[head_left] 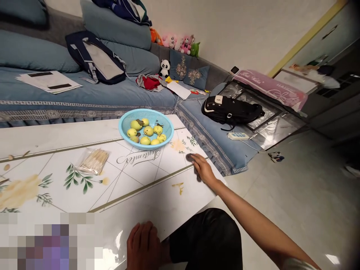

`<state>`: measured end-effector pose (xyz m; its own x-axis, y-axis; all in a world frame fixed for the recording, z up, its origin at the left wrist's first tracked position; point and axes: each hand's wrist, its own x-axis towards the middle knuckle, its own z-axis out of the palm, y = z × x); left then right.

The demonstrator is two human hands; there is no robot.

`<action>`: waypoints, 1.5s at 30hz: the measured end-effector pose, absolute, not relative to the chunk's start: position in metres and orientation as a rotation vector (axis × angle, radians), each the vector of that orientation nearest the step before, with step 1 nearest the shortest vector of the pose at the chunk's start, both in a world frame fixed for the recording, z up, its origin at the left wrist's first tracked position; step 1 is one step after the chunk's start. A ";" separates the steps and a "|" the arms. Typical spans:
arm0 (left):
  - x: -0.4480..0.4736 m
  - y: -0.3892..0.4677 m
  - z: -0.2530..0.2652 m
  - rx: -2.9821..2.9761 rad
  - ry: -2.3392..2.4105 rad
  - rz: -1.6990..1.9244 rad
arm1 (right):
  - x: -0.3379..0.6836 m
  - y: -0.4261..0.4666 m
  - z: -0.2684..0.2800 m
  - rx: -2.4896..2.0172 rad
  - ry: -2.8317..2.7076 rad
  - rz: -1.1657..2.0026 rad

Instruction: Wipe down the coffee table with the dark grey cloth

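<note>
One blue basket (169, 129) stands on the desk (157, 202) near its far edge, beyond the printed word "September". I count nine yellow fruits (148, 131) in it; some overlap, and the lowest ones are partly hidden by the near rim. A few dark bits lie among them, too small to make out.

Two hands are in view. The right hand (204, 168) reaches across the right end of the desk, just short of the basket and apart from it. Its fingers are stretched forward; a dark patch sits at their tips, and whether it is shadow or a small thing they close on, I cannot tell. The left hand (143, 240) is at the near edge, its fingers side by side, the thumb hidden and the wrist hard to make out, so I cannot tell whether it grips anything.

One clear packet (94, 161) of thin sticks lies left of the basket, the sticks too many to count. Small crumbs (7, 167) lie at the left, partly cut off by the frame. A blocky blur covers the lower left corner.

On the sofa (152, 93) are two backpacks, one navy and white (97, 56), one black (230, 109), plus one toy panda (165, 68) and two embroidered cushions. The soft toys (185, 45) along its back overlap, making an exact count uncertain.
</note>
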<state>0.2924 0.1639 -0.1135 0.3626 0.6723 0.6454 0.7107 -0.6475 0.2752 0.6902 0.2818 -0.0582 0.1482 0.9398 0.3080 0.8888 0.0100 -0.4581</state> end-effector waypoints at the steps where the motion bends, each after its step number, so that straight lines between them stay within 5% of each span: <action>1: 0.293 0.164 -0.114 -2.546 -1.285 -1.171 | 0.700 0.305 -0.053 -1.938 -1.665 0.080; 7: 0.296 0.166 -0.110 -2.525 -1.304 -1.162 | 0.661 0.423 -0.042 -1.933 -1.600 0.068; 14: 0.296 0.164 -0.113 -2.522 -1.266 -1.158 | 0.630 0.265 -0.070 -1.574 -2.009 0.261; 23: 0.299 0.166 -0.100 -2.492 -1.290 -1.097 | 0.631 0.392 -0.037 -1.922 -1.627 0.099; 29: 0.298 0.164 -0.094 -2.504 -1.302 -1.109 | 0.590 0.237 -0.070 -1.460 -2.099 0.392; 35: 0.301 0.164 -0.086 -2.505 -1.331 -1.121 | 0.691 0.213 -0.050 -1.899 -1.684 0.141; 40: 0.298 0.162 -0.084 -2.537 -1.327 -1.023 | 0.588 0.286 -0.062 -1.834 -1.678 0.131; 45: 0.294 0.160 -0.088 -2.622 -1.341 -0.973 | 0.512 0.219 -0.085 -1.397 -2.065 0.374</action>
